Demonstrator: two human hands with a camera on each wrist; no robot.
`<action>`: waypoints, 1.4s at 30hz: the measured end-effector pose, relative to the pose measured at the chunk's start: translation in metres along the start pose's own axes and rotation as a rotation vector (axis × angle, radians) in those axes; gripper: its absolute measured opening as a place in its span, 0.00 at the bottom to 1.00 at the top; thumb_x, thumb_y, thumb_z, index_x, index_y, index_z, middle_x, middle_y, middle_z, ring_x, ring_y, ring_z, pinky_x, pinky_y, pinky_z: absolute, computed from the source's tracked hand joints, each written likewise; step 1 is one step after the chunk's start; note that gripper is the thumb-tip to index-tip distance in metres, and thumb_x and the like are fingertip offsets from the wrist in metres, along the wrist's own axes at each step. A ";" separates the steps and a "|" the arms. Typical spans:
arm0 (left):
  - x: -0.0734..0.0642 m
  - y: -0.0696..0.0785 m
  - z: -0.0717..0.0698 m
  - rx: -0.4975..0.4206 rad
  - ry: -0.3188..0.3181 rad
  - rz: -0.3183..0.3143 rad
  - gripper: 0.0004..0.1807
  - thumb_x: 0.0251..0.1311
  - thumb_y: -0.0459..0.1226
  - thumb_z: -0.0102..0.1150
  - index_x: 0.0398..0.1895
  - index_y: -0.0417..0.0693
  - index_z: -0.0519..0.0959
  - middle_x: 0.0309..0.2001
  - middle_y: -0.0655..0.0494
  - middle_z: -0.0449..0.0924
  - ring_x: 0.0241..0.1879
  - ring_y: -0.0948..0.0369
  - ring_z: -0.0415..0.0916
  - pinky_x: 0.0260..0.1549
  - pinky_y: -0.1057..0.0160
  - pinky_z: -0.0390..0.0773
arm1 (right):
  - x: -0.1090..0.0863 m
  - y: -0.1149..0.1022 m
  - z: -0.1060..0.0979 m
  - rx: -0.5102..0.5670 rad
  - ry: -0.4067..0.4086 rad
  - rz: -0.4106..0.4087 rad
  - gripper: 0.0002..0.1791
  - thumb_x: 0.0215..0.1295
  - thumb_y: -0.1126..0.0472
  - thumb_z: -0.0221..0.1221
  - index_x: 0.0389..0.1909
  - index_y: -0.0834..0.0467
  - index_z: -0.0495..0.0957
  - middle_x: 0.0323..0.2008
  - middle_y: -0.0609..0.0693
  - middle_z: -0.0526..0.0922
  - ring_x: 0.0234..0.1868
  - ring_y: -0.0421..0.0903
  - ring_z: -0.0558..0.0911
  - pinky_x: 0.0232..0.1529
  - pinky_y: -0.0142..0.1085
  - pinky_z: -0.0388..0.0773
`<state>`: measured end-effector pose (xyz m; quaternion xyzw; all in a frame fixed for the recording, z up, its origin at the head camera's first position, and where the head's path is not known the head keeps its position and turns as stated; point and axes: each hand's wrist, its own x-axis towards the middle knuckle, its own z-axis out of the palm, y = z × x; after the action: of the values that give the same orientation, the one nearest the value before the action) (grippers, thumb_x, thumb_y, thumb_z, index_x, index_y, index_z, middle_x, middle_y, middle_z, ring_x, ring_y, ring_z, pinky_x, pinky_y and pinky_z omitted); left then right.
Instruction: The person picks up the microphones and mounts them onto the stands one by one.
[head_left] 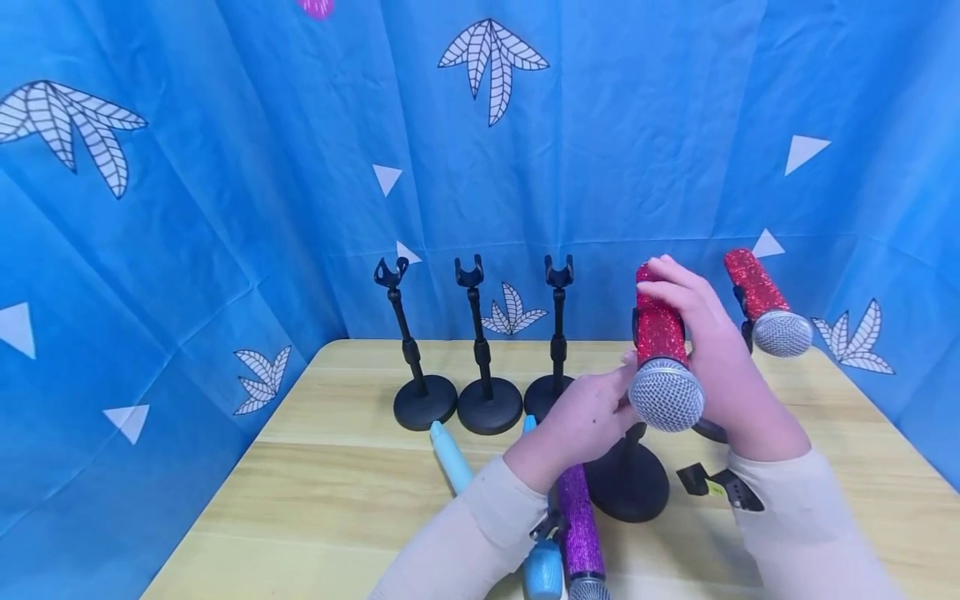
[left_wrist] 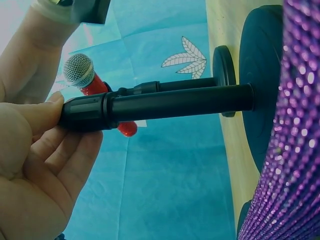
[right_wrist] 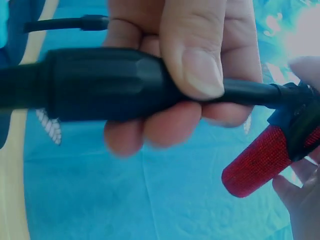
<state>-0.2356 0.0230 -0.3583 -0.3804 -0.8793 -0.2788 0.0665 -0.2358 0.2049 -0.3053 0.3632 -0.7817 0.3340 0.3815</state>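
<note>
My left hand grips the collar on the pole of a black microphone stand, thumb on one side and fingers on the other. In the stand's clip sits a red glitter microphone, its silver mesh head tilted toward me. My right hand holds this microphone near its tail end, fingers over the top. The stand's round base is on the table. A purple glitter microphone lies below my left wrist, next to a light blue microphone partly hidden by my sleeve.
Three black stands with bare clips, left, middle and right, line the table's back. A second red microphone rests on a stand at the right. Another light blue handle lies on the wooden table. Blue curtain hangs behind.
</note>
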 end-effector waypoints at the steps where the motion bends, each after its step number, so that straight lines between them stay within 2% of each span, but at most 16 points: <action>1: 0.000 0.000 0.001 -0.002 -0.005 -0.010 0.23 0.72 0.43 0.60 0.67 0.56 0.70 0.42 0.65 0.85 0.36 0.75 0.78 0.32 0.81 0.72 | -0.003 0.000 -0.002 -0.002 -0.001 0.011 0.54 0.33 0.75 0.76 0.70 0.64 0.67 0.74 0.58 0.64 0.75 0.56 0.60 0.69 0.33 0.61; 6: 0.001 0.003 0.002 -0.050 -0.028 -0.053 0.14 0.73 0.44 0.59 0.57 0.58 0.73 0.43 0.68 0.83 0.41 0.75 0.78 0.35 0.80 0.73 | -0.019 -0.004 -0.010 0.067 -0.045 0.178 0.70 0.33 0.74 0.79 0.80 0.54 0.52 0.77 0.54 0.58 0.76 0.48 0.59 0.69 0.26 0.58; 9: 0.001 0.003 0.002 -0.057 -0.032 -0.050 0.12 0.73 0.43 0.58 0.55 0.58 0.74 0.43 0.68 0.83 0.41 0.76 0.77 0.36 0.80 0.73 | -0.029 -0.004 -0.015 0.090 -0.098 0.317 0.72 0.37 0.71 0.81 0.81 0.48 0.46 0.78 0.54 0.57 0.75 0.53 0.61 0.66 0.22 0.58; 11: 0.001 0.003 0.002 -0.055 -0.030 -0.042 0.11 0.73 0.43 0.58 0.55 0.58 0.74 0.43 0.68 0.83 0.42 0.76 0.77 0.37 0.80 0.73 | -0.037 -0.001 -0.018 0.079 -0.145 0.406 0.70 0.43 0.68 0.80 0.82 0.47 0.44 0.77 0.56 0.58 0.72 0.61 0.65 0.66 0.29 0.65; 13: 0.001 0.003 0.003 -0.054 -0.030 -0.038 0.11 0.74 0.43 0.57 0.55 0.58 0.73 0.43 0.68 0.83 0.41 0.76 0.77 0.38 0.80 0.74 | -0.046 0.003 -0.018 0.080 -0.207 0.484 0.65 0.49 0.63 0.78 0.82 0.49 0.45 0.76 0.59 0.59 0.68 0.67 0.68 0.64 0.42 0.72; 15: 0.001 0.003 0.003 -0.056 -0.031 -0.039 0.11 0.74 0.43 0.57 0.55 0.57 0.73 0.42 0.68 0.83 0.40 0.76 0.77 0.38 0.79 0.74 | -0.056 0.008 -0.016 0.059 -0.283 0.509 0.56 0.54 0.60 0.76 0.79 0.54 0.52 0.70 0.60 0.66 0.63 0.66 0.73 0.58 0.52 0.76; 16: 0.000 0.003 0.003 -0.056 -0.031 -0.039 0.11 0.74 0.43 0.57 0.56 0.57 0.73 0.43 0.68 0.83 0.41 0.77 0.77 0.39 0.79 0.74 | -0.060 0.011 -0.015 0.053 -0.327 0.507 0.50 0.56 0.59 0.75 0.76 0.55 0.58 0.66 0.59 0.70 0.60 0.63 0.75 0.55 0.57 0.77; 19: 0.000 0.003 0.003 -0.047 -0.030 -0.033 0.12 0.74 0.43 0.57 0.56 0.57 0.73 0.43 0.68 0.83 0.42 0.76 0.78 0.41 0.78 0.75 | -0.076 0.018 -0.010 0.009 -0.474 0.448 0.39 0.58 0.55 0.75 0.67 0.60 0.69 0.57 0.54 0.78 0.55 0.55 0.80 0.53 0.56 0.78; 20: 0.000 0.003 0.003 -0.046 -0.034 -0.031 0.12 0.74 0.43 0.57 0.56 0.57 0.73 0.44 0.68 0.83 0.43 0.75 0.78 0.42 0.78 0.75 | -0.081 0.018 -0.008 -0.006 -0.530 0.428 0.38 0.57 0.54 0.75 0.65 0.62 0.71 0.56 0.54 0.80 0.54 0.54 0.81 0.53 0.55 0.78; 22: 0.000 0.002 0.001 -0.045 -0.050 -0.028 0.14 0.73 0.43 0.58 0.57 0.58 0.72 0.47 0.68 0.83 0.46 0.74 0.79 0.45 0.76 0.76 | -0.090 0.019 -0.004 -0.009 -0.655 0.414 0.41 0.56 0.52 0.75 0.67 0.64 0.70 0.60 0.58 0.79 0.58 0.57 0.79 0.57 0.57 0.76; 25: -0.001 0.001 -0.002 -0.054 -0.089 -0.034 0.17 0.71 0.44 0.61 0.59 0.60 0.70 0.51 0.69 0.82 0.50 0.73 0.78 0.48 0.73 0.77 | -0.099 0.021 0.004 0.006 -0.823 0.430 0.48 0.55 0.50 0.75 0.72 0.66 0.64 0.66 0.63 0.73 0.64 0.62 0.74 0.61 0.59 0.71; 27: -0.001 0.000 -0.003 -0.054 -0.112 -0.036 0.19 0.70 0.44 0.63 0.59 0.61 0.69 0.52 0.69 0.81 0.52 0.73 0.78 0.49 0.71 0.77 | -0.102 0.022 0.011 0.030 -0.909 0.442 0.47 0.55 0.52 0.74 0.71 0.67 0.65 0.66 0.64 0.73 0.65 0.63 0.74 0.62 0.60 0.70; 29: -0.001 0.000 -0.004 -0.050 -0.125 -0.035 0.20 0.69 0.43 0.64 0.59 0.61 0.68 0.53 0.68 0.81 0.52 0.72 0.78 0.50 0.70 0.77 | -0.105 0.023 0.017 0.038 -0.969 0.425 0.42 0.52 0.54 0.74 0.66 0.66 0.70 0.62 0.60 0.77 0.61 0.59 0.77 0.60 0.58 0.72; 34: -0.002 -0.002 -0.006 -0.019 -0.143 -0.012 0.24 0.68 0.40 0.64 0.62 0.57 0.65 0.53 0.65 0.81 0.52 0.71 0.78 0.49 0.73 0.76 | -0.110 0.026 0.026 0.034 -1.036 0.352 0.33 0.48 0.56 0.74 0.56 0.61 0.76 0.58 0.54 0.79 0.58 0.53 0.78 0.59 0.55 0.74; 38: -0.002 -0.004 -0.005 -0.006 -0.151 0.010 0.24 0.69 0.41 0.64 0.62 0.55 0.64 0.50 0.62 0.82 0.48 0.70 0.79 0.45 0.74 0.77 | -0.112 0.026 0.028 0.000 -1.031 0.359 0.39 0.47 0.53 0.75 0.61 0.64 0.75 0.65 0.57 0.75 0.62 0.55 0.76 0.62 0.54 0.72; 42: -0.002 -0.006 -0.003 -0.014 -0.140 0.029 0.23 0.69 0.41 0.64 0.61 0.56 0.64 0.49 0.62 0.82 0.46 0.70 0.80 0.45 0.74 0.77 | -0.112 0.023 0.029 -0.049 -1.027 0.365 0.42 0.47 0.52 0.76 0.62 0.67 0.74 0.68 0.60 0.71 0.61 0.56 0.77 0.61 0.54 0.73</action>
<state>-0.2388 0.0168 -0.3586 -0.4119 -0.8743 -0.2566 0.0062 -0.2147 0.2287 -0.4192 0.3291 -0.9253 0.1562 -0.1050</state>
